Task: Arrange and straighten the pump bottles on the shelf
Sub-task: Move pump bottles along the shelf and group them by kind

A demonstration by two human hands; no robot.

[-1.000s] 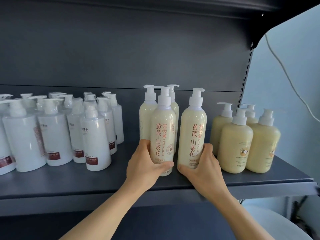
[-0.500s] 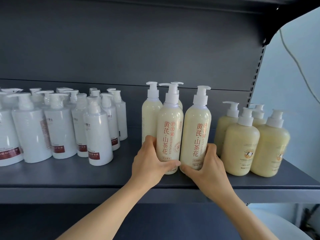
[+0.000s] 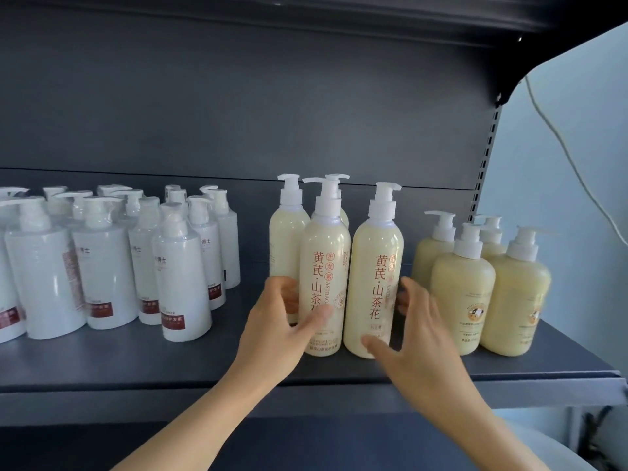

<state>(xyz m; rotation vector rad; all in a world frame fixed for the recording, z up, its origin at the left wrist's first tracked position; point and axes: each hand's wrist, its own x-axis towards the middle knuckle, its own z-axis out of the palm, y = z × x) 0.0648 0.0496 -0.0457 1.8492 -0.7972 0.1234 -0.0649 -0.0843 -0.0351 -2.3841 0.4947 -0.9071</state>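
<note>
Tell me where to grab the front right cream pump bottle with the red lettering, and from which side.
Grip the front right cream bottle around its lower body, coming from the front right, where the right hand is. It stands upright; its body is broad and round, its pump neck thin, and the neighbouring cream bottle crowds its left.

rear cream bottle (image 3: 341, 212): mostly hidden | white bottles (image 3: 10, 300): cut off left | both hands motion-blurred

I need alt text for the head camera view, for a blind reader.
Two bare hands, left hand and right hand, open around two tall cream pump bottles on a dark shelf, between white bottles and yellow bottles.
</note>
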